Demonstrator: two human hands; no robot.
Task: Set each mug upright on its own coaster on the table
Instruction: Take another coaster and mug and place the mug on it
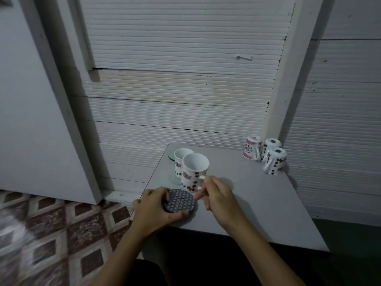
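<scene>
At lower centre the left hand (157, 207) grips a dark patterned coaster (179, 201) on the grey table (257, 203). The right hand (216, 195) pinches the handle of an upright bean-print mug (192, 172). Behind it stands another upright mug (179, 159); three upturned mugs (265, 151) cluster at right

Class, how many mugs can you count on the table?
5: two upright at the left, the rear mug and front mug; three upside down at back right.
</scene>
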